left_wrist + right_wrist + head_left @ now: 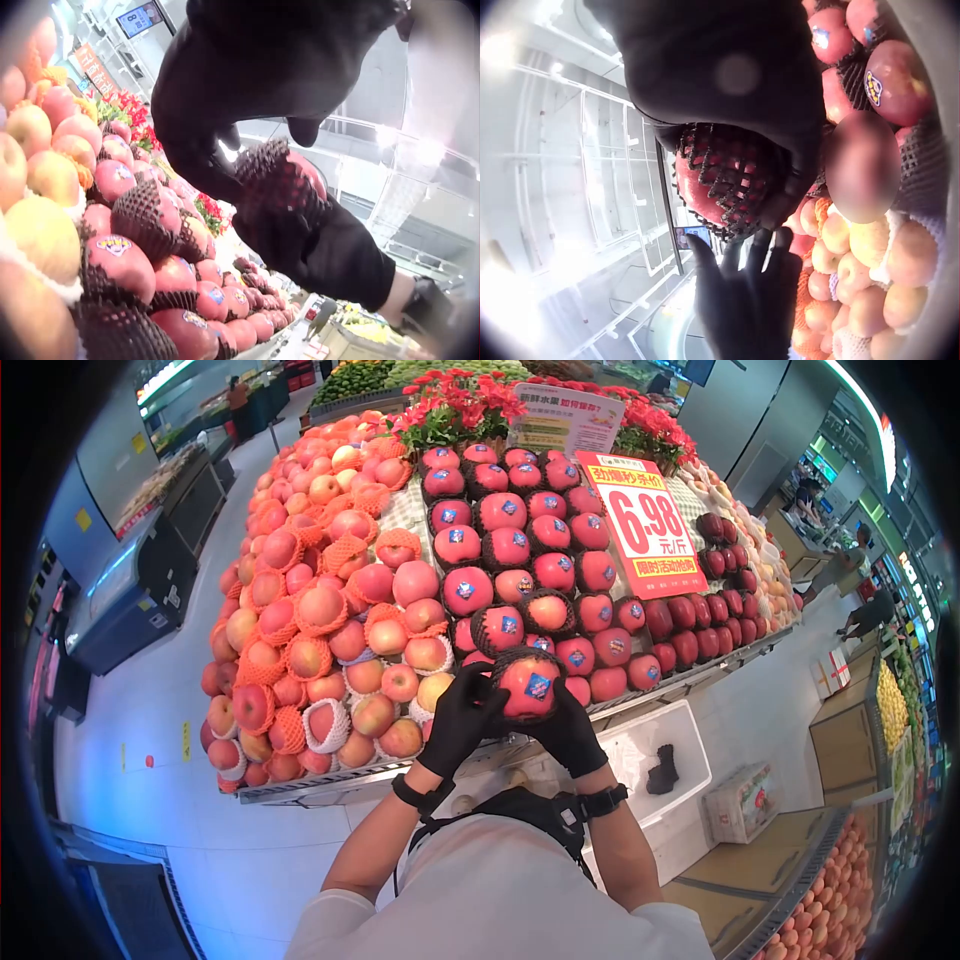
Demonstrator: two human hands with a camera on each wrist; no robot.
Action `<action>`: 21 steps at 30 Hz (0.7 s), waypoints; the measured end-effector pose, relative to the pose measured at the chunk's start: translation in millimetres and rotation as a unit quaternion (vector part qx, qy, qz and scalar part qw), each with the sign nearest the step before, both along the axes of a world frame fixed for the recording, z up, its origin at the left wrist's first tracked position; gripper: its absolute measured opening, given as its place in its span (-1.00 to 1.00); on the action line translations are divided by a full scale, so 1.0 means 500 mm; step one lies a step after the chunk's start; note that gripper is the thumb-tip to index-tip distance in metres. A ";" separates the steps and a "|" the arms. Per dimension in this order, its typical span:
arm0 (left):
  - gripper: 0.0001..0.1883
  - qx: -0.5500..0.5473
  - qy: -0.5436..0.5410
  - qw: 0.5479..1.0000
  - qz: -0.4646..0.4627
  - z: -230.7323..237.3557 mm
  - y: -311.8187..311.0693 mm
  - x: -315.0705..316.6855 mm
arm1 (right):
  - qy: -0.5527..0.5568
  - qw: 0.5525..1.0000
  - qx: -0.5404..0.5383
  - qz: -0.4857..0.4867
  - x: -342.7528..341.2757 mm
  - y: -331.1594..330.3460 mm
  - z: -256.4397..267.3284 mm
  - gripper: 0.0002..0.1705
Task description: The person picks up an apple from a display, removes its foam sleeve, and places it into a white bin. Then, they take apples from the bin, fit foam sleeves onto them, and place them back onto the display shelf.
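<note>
In the head view, a red apple (527,686) with a blue diamond label and black foam net is held above the display's front edge. The black-gloved right hand (568,736) grips it; in the right wrist view its fingers curl round the netted apple (724,180). At the apple's left side is the gloved left hand (462,720). The right wrist view shows the left hand (746,300) below the apple, thumb spread from the fairly straight fingers, fingertips at the net and the right hand. Whether they bear any weight is unclear.
Labelled apples (466,590) in black nets fill the display's middle, with loose and orange-netted apples (275,618) on the left. A red price sign (640,525) and red flowers (455,410) stand behind. A white bin (660,760) lies below right.
</note>
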State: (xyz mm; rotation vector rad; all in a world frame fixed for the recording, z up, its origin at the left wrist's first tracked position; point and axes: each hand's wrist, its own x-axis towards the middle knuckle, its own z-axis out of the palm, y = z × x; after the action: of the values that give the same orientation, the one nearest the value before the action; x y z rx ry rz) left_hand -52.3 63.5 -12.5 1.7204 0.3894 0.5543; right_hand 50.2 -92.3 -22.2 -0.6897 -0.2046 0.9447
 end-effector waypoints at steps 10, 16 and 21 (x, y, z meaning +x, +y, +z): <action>-0.73 0.179 -0.026 0.980 0.079 -0.022 0.003 0.002 | -0.546 0.799 -0.157 -0.195 0.018 -0.006 -0.140 -0.69; -0.67 0.202 0.043 0.978 0.036 0.029 0.014 0.002 | -0.393 0.891 -0.169 -0.152 0.019 -0.004 -0.131 -0.69; -0.61 0.276 -0.138 0.951 -0.011 0.026 0.032 0.014 | -0.352 0.914 -0.167 -0.114 -0.010 -0.004 -0.039 -0.60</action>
State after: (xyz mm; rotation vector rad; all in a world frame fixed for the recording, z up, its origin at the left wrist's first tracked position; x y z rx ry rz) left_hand -45.4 79.3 0.8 2.1342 0.0074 0.9395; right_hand 45.0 -94.3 -41.7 -1.3336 -0.5944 0.4736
